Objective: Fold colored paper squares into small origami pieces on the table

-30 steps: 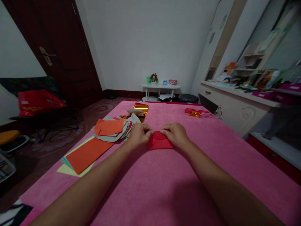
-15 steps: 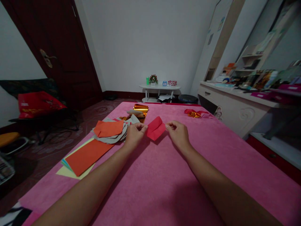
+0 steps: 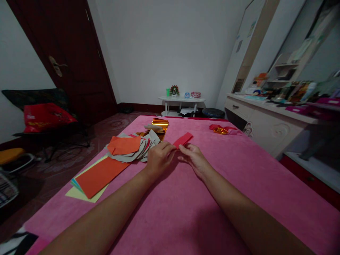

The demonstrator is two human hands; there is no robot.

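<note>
A piece of red paper (image 3: 184,139), now a narrow folded strip, is held between my two hands above the pink cloth (image 3: 170,212). My left hand (image 3: 160,156) pinches its lower left end. My right hand (image 3: 193,156) grips the lower edge with thumb and fingers. Left of my left hand lies a stack of grey paper pieces (image 3: 146,148) with a small orange sheet (image 3: 124,145) on top. A larger orange sheet (image 3: 102,177) rests nearer to me, over yellow and blue-green sheets.
A roll of shiny gold foil (image 3: 160,124) lies behind the stack. Red and gold scraps (image 3: 221,129) sit at the far right of the cloth. Beyond stand a small white table (image 3: 182,98) and, on the right, a dresser (image 3: 268,120). A red bag (image 3: 47,117) rests on a chair at left.
The red paper has gone from a wider creased sheet to a narrow folded strip. My hands have come closer together, the right moving leftward. The view has shifted slightly.
</note>
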